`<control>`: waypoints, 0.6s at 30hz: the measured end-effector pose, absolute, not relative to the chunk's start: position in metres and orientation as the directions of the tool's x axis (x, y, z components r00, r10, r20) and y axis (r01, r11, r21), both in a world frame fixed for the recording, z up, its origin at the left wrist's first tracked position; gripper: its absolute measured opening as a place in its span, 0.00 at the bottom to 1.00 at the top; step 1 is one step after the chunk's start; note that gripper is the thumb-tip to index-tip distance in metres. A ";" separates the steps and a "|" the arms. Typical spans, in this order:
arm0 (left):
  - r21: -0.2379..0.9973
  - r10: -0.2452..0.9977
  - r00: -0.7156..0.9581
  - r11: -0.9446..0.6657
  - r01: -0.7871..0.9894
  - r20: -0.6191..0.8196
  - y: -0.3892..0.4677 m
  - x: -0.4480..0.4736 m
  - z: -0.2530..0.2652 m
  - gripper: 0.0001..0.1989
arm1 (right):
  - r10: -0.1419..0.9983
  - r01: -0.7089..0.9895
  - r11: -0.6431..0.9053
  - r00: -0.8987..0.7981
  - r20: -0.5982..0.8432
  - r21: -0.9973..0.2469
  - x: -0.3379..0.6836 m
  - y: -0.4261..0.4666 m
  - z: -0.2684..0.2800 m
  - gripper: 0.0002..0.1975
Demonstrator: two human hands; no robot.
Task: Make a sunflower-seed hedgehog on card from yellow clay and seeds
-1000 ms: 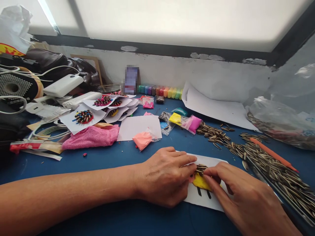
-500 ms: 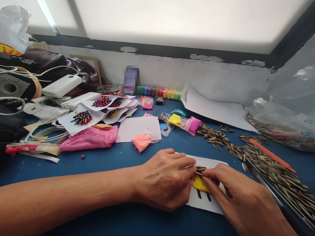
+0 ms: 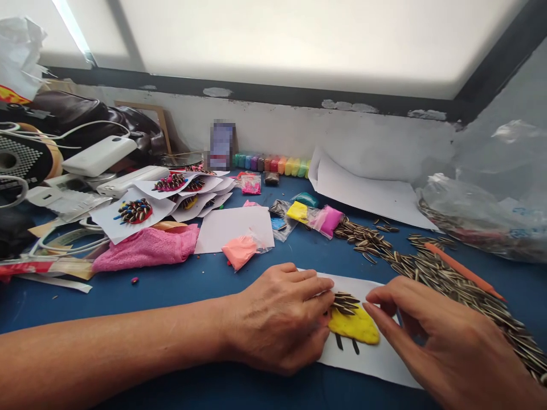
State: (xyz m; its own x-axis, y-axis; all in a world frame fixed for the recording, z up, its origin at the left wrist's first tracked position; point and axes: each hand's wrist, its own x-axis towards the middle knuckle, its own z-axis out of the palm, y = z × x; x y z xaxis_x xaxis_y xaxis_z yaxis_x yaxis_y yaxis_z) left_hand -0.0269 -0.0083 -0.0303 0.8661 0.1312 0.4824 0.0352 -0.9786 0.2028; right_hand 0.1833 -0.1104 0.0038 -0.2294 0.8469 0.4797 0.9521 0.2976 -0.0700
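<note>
A white sheet of paper (image 3: 371, 364) lies before me, bearing a flattened yellow clay shape (image 3: 354, 327). Striped sunflower seeds (image 3: 347, 302) stick out of its upper left part, overlapping in a fan. Two short dark strips (image 3: 355, 346) lie below the clay. My left hand (image 3: 286, 319) rests over the paper's left side, fingers curled beside the seeds; its fingertips are partly hidden, and what they hold, if anything, cannot be seen. To the right of the clay, my right hand (image 3: 431, 336) hovers with thumb and forefinger apart and nothing visible between them.
Loose sunflower seeds (image 3: 461, 285) spread along the right, with an orange stick (image 3: 465, 271) on them. Behind are clay packets (image 3: 329, 221), a coral packet (image 3: 239, 252) and a pink towel (image 3: 147, 247). Finished seed pictures (image 3: 135, 213) stack at left; a plastic bag (image 3: 478, 216) sits right.
My right hand has drawn back to the right from the seeds on the clay, and its thumb and forefinger have parted. My left hand stays by the clay. The view has shifted slightly.
</note>
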 end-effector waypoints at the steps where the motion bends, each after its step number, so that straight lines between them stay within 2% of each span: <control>1: 0.206 0.133 0.866 -0.978 0.036 0.482 -0.008 -0.027 -0.030 0.16 | 0.846 0.949 0.305 -0.232 0.481 -0.078 0.183 -0.111 0.003 0.13; 6: 0.230 0.146 0.875 -0.972 0.041 0.462 -0.008 -0.027 -0.029 0.17 | 0.808 0.905 0.416 -0.323 0.493 -0.088 0.179 -0.113 -0.005 0.07; 11: 0.251 0.152 0.890 -0.967 0.044 0.430 -0.008 -0.028 -0.028 0.18 | 0.708 0.860 0.502 -0.465 0.532 0.084 0.178 -0.114 -0.015 0.15; 18: 0.243 0.156 0.911 -0.968 0.063 0.383 -0.008 -0.027 -0.026 0.15 | 0.723 0.854 0.506 -0.497 0.480 0.123 0.180 -0.117 -0.021 0.16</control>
State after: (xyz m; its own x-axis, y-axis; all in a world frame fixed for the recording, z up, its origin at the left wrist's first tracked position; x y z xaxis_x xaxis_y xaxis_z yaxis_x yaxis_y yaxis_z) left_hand -0.0267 -0.0075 -0.0262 0.9105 0.1556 0.3831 0.0630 -0.9679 0.2433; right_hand 0.1798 -0.1173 -0.0211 -0.4970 0.7232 0.4796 0.8540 0.5056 0.1226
